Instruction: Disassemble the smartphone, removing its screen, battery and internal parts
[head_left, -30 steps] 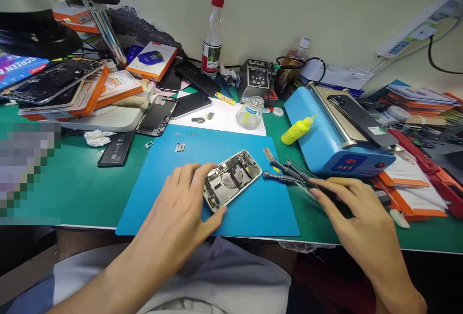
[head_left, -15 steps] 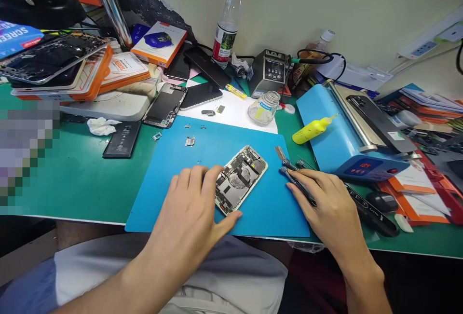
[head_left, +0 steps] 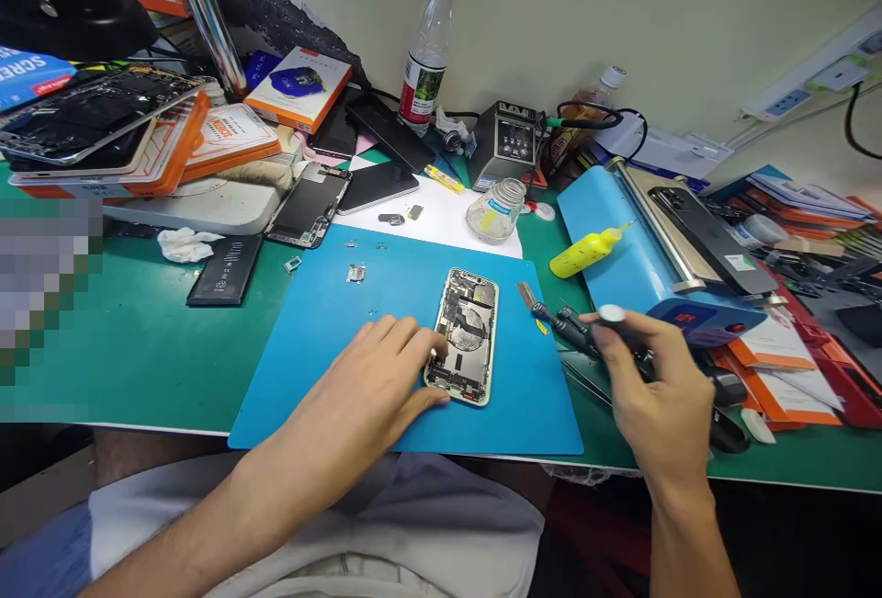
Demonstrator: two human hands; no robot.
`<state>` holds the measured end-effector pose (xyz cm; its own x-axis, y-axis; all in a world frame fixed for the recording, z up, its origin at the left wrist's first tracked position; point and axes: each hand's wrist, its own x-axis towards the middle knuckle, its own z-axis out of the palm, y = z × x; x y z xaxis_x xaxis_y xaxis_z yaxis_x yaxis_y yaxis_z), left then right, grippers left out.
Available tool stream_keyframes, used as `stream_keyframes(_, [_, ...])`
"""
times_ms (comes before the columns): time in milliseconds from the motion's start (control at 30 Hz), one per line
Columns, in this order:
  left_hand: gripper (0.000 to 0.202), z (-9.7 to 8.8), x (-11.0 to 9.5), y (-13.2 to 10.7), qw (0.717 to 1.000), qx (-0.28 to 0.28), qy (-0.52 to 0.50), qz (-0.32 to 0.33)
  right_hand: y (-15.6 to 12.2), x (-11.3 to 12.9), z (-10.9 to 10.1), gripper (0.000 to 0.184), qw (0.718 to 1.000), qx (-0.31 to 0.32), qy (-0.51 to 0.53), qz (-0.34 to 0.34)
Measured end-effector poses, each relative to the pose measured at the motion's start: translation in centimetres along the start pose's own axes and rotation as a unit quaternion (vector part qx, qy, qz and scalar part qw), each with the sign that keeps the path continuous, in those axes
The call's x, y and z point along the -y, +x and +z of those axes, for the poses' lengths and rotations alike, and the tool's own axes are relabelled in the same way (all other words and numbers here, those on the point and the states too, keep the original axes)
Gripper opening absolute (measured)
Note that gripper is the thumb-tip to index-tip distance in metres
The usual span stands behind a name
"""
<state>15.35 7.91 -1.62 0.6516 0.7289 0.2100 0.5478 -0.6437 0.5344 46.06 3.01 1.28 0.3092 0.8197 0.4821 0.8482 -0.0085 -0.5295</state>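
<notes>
An opened phone [head_left: 475,364] lies on the blue mat [head_left: 323,368] with its inner parts bare. At its lower left edge, my left hand [head_left: 376,377] grips it between thumb and fingers. My right hand [head_left: 658,377] is raised over the right side of the bench, thumb and fingers closed on a dark screwdriver [head_left: 611,314] with a round, pale end cap. Most of its shaft is hidden by the fingers. Beneath and beside that hand lie other dark-handled tools [head_left: 571,332] and tweezers [head_left: 585,382]. A small metal part [head_left: 356,274] rests on the mat's upper left.
A loose battery [head_left: 226,271] and a phone screen [head_left: 310,205] lie left of the mat. Behind stand a glass jar [head_left: 496,212] and a tall bottle [head_left: 425,56]. On the right, a blue heating machine [head_left: 606,221] carries a phone, with a yellow squeeze bottle [head_left: 585,253] against it.
My right hand has lifted from the tools on the bench with a screwdriver in it. The phone has turned more upright on the mat, my left hand still at its edge.
</notes>
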Motion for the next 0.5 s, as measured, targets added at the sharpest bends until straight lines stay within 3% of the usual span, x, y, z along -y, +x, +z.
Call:
stream_keyframes(67, [0.030,0.1,-0.1,0.2,1.000,-0.013,0.001,-0.010,0.0,0.6,0.3,0.026,0.990,-0.043,0.118,0.068])
stream_keyframes(200, [0.038,0.9,-1.1,0.8,0.996,-0.043,0.074,-0.023,0.1,1.5,1.2,0.030,0.959,0.010,0.259,0.117])
stream_keyframes(400, [0.040,0.9,-1.1,0.7,0.993,-0.046,0.106,0.004,-0.5,1.8,1.9,0.024,0.964,0.044,0.244,0.098])
stream_keyframes(500, [0.021,0.2,-0.6,-0.2,0.995,-0.032,0.083,0.045,-1.1,2.5,2.4,0.046,0.986,0.008,0.156,0.057])
